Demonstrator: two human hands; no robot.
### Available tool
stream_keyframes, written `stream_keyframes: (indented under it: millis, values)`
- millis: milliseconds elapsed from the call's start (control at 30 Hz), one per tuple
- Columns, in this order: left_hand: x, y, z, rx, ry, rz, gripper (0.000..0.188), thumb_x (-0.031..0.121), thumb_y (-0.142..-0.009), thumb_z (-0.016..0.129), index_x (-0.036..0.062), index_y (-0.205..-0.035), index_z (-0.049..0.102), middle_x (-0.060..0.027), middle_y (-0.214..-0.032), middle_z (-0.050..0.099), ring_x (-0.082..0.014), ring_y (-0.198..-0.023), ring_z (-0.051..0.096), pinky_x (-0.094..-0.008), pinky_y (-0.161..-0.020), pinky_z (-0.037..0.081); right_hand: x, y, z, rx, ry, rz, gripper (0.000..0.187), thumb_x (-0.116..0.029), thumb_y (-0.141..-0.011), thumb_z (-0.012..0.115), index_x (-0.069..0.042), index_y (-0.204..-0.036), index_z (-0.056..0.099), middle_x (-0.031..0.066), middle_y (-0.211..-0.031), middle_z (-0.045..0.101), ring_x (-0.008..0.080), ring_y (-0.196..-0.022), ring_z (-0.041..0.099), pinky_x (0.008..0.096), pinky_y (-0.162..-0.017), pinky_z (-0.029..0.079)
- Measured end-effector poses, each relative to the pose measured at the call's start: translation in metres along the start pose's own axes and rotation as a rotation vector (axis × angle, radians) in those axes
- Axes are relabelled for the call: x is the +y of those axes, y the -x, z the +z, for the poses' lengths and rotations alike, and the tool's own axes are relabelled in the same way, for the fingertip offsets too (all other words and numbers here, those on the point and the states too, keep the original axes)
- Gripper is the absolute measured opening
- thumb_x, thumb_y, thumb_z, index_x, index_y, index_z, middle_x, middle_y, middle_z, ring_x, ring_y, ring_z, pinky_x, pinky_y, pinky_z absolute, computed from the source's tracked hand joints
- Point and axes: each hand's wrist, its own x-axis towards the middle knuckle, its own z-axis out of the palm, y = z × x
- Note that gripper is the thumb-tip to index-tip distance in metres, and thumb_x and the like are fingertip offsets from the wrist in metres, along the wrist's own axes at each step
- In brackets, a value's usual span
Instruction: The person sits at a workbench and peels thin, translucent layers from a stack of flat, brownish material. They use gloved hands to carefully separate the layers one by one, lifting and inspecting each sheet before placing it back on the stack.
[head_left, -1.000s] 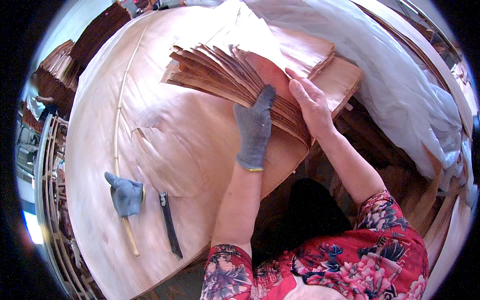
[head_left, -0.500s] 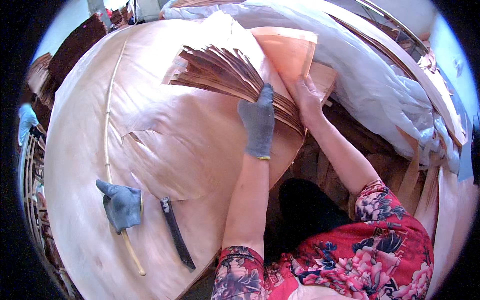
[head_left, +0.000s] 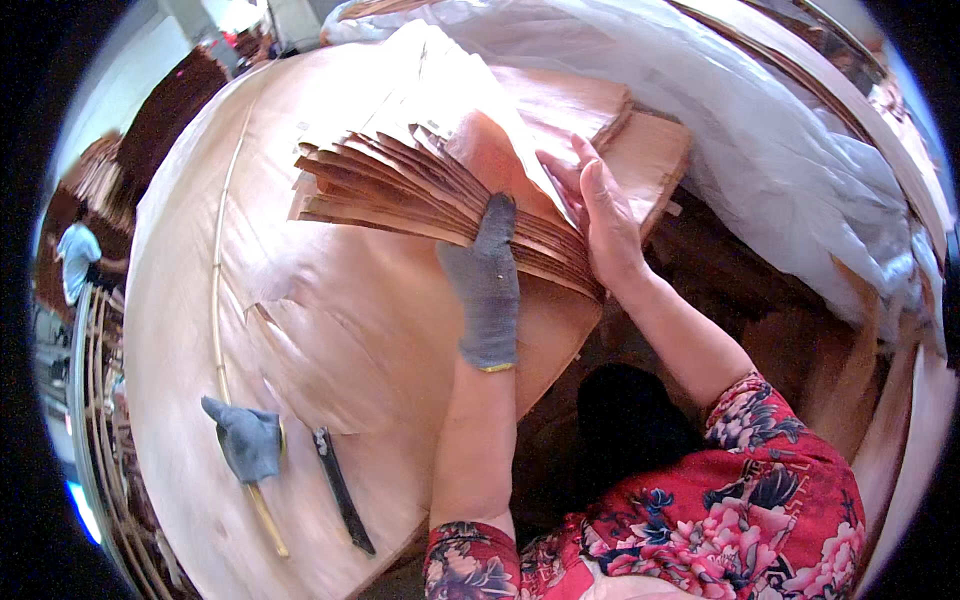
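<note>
Pale wooden sheeting (head_left: pixel 345 295) spans centre-left; mid-frame, the grey-gloved left hand (head_left: pixel 486 285) grips fanned brown veneers (head_left: pixel 395 190), bare right hand (head_left: pixel 611 230) open alongside.

Your red shirt (head_left: pixel 700 530) toward five o'clock, big pink and white blossoms (head_left: pixel 740 545), dark blue leaves (head_left: pixel 772 482), short left sleeve (head_left: pixel 468 562) at six o'clock, short right sleeve (head_left: pixel 752 412) at four, grey glove (head_left: pixel 488 325) on your left hand (head_left: pixel 485 270), yellow-edged cuff (head_left: pixel 494 366) at its six o'clock, bare right hand (head_left: pixel 612 235)
</note>
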Motion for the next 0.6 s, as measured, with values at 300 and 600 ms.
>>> stream_keyframes:
  millis: [300, 600]
  values:
    - [0.002, 0.002, 0.005, 0.001, -0.091, 0.033, 0.027, 0.006, -0.077, 0.066, -0.0032, -0.102, 0.058, -0.0068, -0.092, 0.062, -0.0134, -0.08, 0.058, -0.0243, -0.071, 0.047, -0.004, -0.009, -0.021, -0.133, -0.061, 0.044, 0.052, -0.023, -0.093, 0.047, 0.007, -0.131, 0.027, 0.0207, -0.132, 0.039, 0.0234, -0.126, 0.034, 0.0312, -0.104, 0.027]
    - [0.003, 0.005, 0.008, 0.0, -0.202, 0.063, 0.031, 0.01, -0.078, 0.066, -0.0008, -0.105, 0.057, -0.0069, -0.1, 0.059, -0.0157, -0.09, 0.055, -0.0267, -0.081, 0.045, 0.001, -0.008, -0.025, -0.159, 0.002, -0.021, 0.064, -0.014, -0.079, 0.068, 0.01, -0.126, 0.031, 0.0201, -0.13, 0.04, 0.0243, -0.125, 0.035, 0.0312, -0.104, 0.028]
